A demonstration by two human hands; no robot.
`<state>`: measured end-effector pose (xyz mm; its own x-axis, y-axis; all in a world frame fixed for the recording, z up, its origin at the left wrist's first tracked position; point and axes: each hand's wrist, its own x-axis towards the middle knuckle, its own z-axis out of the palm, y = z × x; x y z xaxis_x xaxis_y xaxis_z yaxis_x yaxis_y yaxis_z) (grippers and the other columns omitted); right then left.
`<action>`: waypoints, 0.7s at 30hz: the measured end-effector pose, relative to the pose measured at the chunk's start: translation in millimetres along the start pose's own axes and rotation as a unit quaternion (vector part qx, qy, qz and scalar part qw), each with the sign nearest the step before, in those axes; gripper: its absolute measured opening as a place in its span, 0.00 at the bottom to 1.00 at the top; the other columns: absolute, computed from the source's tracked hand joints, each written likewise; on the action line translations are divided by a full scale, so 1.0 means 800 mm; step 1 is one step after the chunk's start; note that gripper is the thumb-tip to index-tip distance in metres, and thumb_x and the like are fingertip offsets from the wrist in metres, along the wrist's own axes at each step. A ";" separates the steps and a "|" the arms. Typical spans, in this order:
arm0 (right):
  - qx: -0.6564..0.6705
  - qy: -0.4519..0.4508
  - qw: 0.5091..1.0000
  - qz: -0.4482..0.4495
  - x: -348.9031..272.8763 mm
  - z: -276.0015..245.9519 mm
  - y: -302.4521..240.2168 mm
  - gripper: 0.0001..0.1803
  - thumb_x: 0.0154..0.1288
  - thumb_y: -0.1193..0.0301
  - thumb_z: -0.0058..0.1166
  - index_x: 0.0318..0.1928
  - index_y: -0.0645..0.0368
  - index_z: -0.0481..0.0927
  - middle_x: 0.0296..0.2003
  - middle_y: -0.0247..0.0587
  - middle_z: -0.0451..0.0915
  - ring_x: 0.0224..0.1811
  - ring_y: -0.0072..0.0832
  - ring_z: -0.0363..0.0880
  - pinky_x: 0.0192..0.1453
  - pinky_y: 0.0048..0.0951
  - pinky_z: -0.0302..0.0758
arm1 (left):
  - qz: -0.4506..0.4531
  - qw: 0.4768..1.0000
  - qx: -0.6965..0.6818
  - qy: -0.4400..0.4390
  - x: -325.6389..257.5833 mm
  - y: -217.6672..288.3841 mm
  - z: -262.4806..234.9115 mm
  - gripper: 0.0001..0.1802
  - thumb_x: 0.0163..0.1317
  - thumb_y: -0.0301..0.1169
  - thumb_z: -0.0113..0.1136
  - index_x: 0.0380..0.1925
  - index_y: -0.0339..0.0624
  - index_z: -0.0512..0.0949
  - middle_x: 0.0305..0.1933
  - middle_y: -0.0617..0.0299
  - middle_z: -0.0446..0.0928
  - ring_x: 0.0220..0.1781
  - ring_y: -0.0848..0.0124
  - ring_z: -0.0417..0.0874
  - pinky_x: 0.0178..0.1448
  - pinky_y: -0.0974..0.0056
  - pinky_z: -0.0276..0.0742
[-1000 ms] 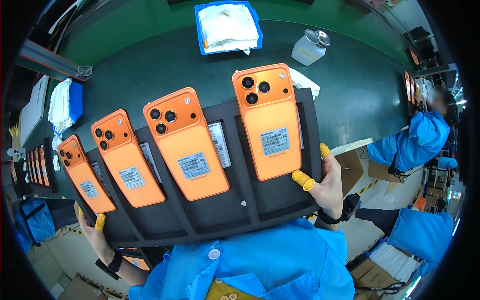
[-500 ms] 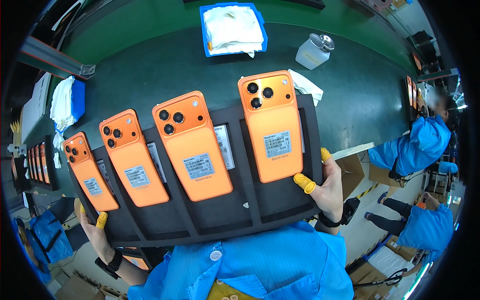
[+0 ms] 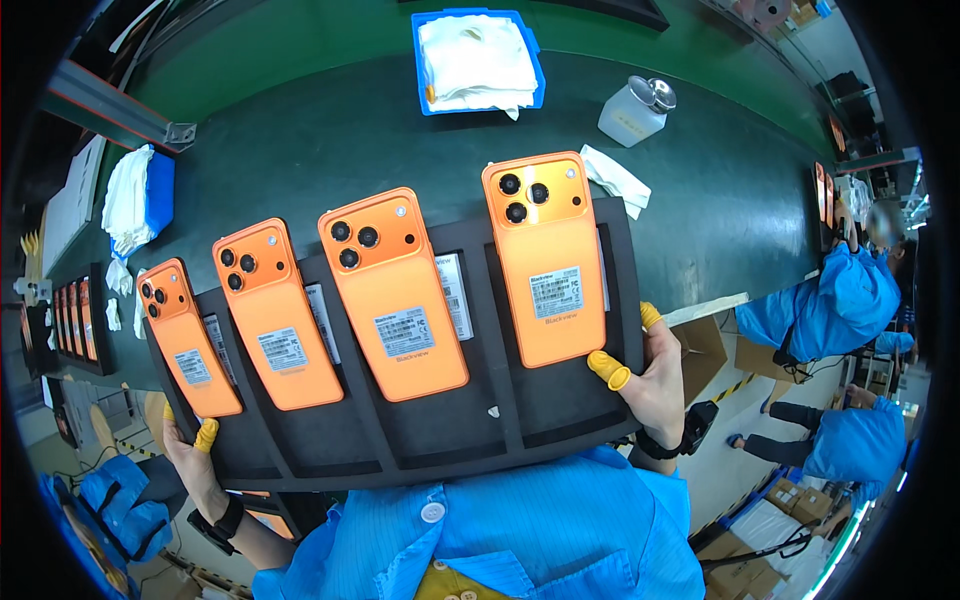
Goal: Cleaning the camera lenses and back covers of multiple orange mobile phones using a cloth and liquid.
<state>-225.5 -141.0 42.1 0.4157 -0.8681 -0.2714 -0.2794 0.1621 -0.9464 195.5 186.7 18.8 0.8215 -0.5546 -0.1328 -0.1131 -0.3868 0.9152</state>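
My left hand (image 3: 190, 458) and my right hand (image 3: 657, 385) grip opposite ends of a black compartment tray (image 3: 440, 432). Yellow finger cots cover the thumbs, which press on the tray's rim; other fingers are mostly hidden behind or under it. Several orange phones lie in it, backs up, each with three dark lenses and a printed label. The rightmost phone (image 3: 550, 237) is nearest my right thumb, the leftmost phone (image 3: 190, 332) nearest my left hand. Two more phones (image 3: 375, 285) (image 3: 262, 300) lie between. White labels (image 3: 453, 290) show in the slots beside the phones.
A green workbench (image 3: 330, 130) lies beyond the tray, with a blue bin (image 3: 545, 90) of white cloths, a white dispenser bottle (image 3: 630, 115) and a folded cloth (image 3: 617, 182). Another blue bin (image 3: 160, 195) stands left. People in blue (image 3: 825, 305) are at right and lower left.
The tray stays held in both hands and has barely shifted; its left-hand phones appear slightly farther right. The bench items sit a little right and lower in view. Background people have shifted slightly.
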 end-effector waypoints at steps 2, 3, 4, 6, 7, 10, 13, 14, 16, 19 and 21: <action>-0.002 -0.003 1.000 0.011 0.000 -0.001 0.000 0.32 0.54 0.75 0.68 0.57 0.70 0.68 0.43 0.43 0.79 0.43 0.25 0.80 0.49 0.25 0.78 | -0.005 1.000 0.002 0.000 -0.001 0.003 0.004 0.36 0.55 0.25 0.69 0.63 0.33 0.64 0.57 0.58 0.74 0.57 0.70 0.75 0.62 0.67 0.69; -0.002 -0.004 1.000 0.010 0.000 -0.001 0.000 0.32 0.54 0.75 0.68 0.57 0.70 0.68 0.43 0.43 0.79 0.43 0.25 0.80 0.49 0.25 0.78 | -0.010 1.000 0.005 -0.001 -0.001 0.006 0.007 0.35 0.55 0.24 0.69 0.62 0.33 0.65 0.58 0.58 0.74 0.57 0.69 0.75 0.63 0.67 0.69; 0.003 -0.003 1.000 0.011 0.000 -0.002 0.001 0.32 0.54 0.75 0.68 0.57 0.69 0.68 0.42 0.43 0.79 0.44 0.25 0.80 0.49 0.25 0.78 | -0.010 1.000 0.005 0.001 -0.002 0.010 0.011 0.35 0.55 0.24 0.69 0.62 0.33 0.65 0.58 0.58 0.74 0.57 0.69 0.75 0.63 0.67 0.69; 0.008 -0.003 1.000 0.012 0.000 -0.002 0.002 0.32 0.54 0.74 0.69 0.57 0.69 0.68 0.42 0.42 0.79 0.44 0.25 0.80 0.49 0.25 0.77 | -0.003 1.000 0.006 0.004 -0.004 0.018 0.020 0.35 0.55 0.23 0.68 0.62 0.33 0.65 0.57 0.59 0.74 0.57 0.69 0.75 0.62 0.66 0.70; 0.002 -0.002 1.000 0.013 0.000 -0.003 0.002 0.32 0.54 0.74 0.69 0.57 0.69 0.68 0.42 0.42 0.79 0.44 0.24 0.80 0.49 0.25 0.77 | -0.003 1.000 0.005 0.006 -0.005 0.018 0.020 0.35 0.55 0.23 0.68 0.62 0.33 0.65 0.57 0.59 0.74 0.57 0.69 0.75 0.62 0.66 0.70; -0.006 -0.001 1.000 0.011 0.002 -0.006 0.009 0.31 0.54 0.75 0.68 0.56 0.68 0.68 0.42 0.42 0.79 0.44 0.24 0.79 0.49 0.25 0.77 | -0.005 1.000 0.001 0.023 -0.004 0.013 0.023 0.35 0.55 0.23 0.68 0.63 0.33 0.65 0.57 0.58 0.75 0.57 0.69 0.75 0.61 0.67 0.71; -0.002 -0.003 1.000 0.007 0.013 -0.003 0.010 0.30 0.54 0.75 0.68 0.56 0.68 0.69 0.42 0.41 0.79 0.43 0.23 0.79 0.49 0.25 0.77 | -0.009 1.000 -0.015 0.012 0.003 0.007 0.023 0.34 0.55 0.22 0.68 0.62 0.33 0.65 0.55 0.58 0.75 0.55 0.69 0.76 0.60 0.66 0.71; 0.003 -0.004 1.000 0.007 0.018 0.002 0.009 0.30 0.54 0.76 0.68 0.56 0.67 0.69 0.43 0.40 0.79 0.43 0.22 0.78 0.49 0.25 0.77 | -0.010 1.000 -0.014 0.024 0.004 0.009 0.024 0.34 0.55 0.22 0.68 0.62 0.33 0.65 0.55 0.58 0.75 0.55 0.69 0.76 0.60 0.66 0.71; 0.005 -0.012 1.000 0.004 0.029 0.005 0.014 0.30 0.54 0.76 0.68 0.56 0.67 0.69 0.42 0.39 0.78 0.44 0.22 0.77 0.48 0.24 0.76 | -0.043 0.998 0.011 0.043 0.005 0.019 0.028 0.37 0.51 0.18 0.68 0.62 0.30 0.63 0.56 0.53 0.74 0.55 0.67 0.76 0.59 0.65 0.74; -0.072 -0.007 0.997 -0.034 0.045 0.004 0.020 0.25 0.54 0.77 0.67 0.52 0.66 0.73 0.40 0.38 0.76 0.44 0.24 0.75 0.48 0.25 0.74 | -0.038 0.996 0.046 0.062 0.009 0.025 0.046 0.41 0.47 0.20 0.73 0.62 0.27 0.63 0.57 0.52 0.72 0.59 0.65 0.72 0.62 0.63 0.71; -0.166 -0.014 0.982 -0.084 0.058 0.000 0.027 0.22 0.54 0.77 0.66 0.49 0.67 0.74 0.39 0.40 0.76 0.43 0.28 0.75 0.49 0.28 0.72 | -0.038 0.995 0.071 0.053 0.016 0.031 0.051 0.43 0.46 0.22 0.74 0.63 0.28 0.63 0.60 0.50 0.72 0.60 0.64 0.72 0.63 0.62 0.71</action>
<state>-212.6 -177.5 9.1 0.5019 -0.8559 -0.1249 -0.4696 -0.1483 -0.8703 180.5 140.2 24.6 0.8838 -0.4421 -0.1530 -0.1198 -0.5299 0.8395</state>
